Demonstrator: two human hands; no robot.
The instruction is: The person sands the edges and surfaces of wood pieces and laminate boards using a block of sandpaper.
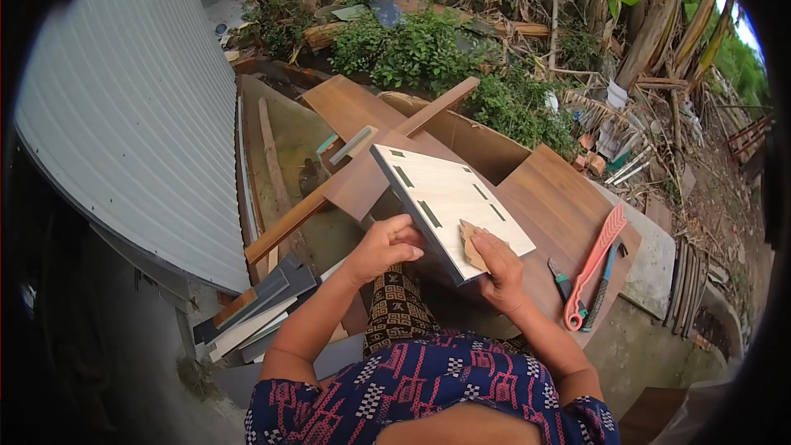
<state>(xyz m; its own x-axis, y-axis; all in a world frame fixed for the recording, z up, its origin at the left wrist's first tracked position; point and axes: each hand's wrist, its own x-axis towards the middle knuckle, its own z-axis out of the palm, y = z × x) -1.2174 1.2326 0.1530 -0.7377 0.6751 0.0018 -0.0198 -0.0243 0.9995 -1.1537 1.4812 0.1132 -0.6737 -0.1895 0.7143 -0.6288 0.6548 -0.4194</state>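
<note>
A flat board (451, 198) with a pale wood-grain face, dark edges and several dark slots is tilted over my lap. My right hand (500, 268) grips a crumpled tan piece of sandpaper (471, 245) and presses it on the board's face near the lower right corner. Beside the board's lower left edge is my left hand (386, 249), its fingers curled in toward the thumb. What those fingers hold, if anything, I cannot tell.
Brown wooden panels (540, 198) lie beyond and right of the board. On them rest a hammer (606, 280), a red ridged tool (595, 264) and a green-black utility knife (563, 280). Offcuts (268, 305) are piled left. A corrugated metal sheet (132, 107) rises at left.
</note>
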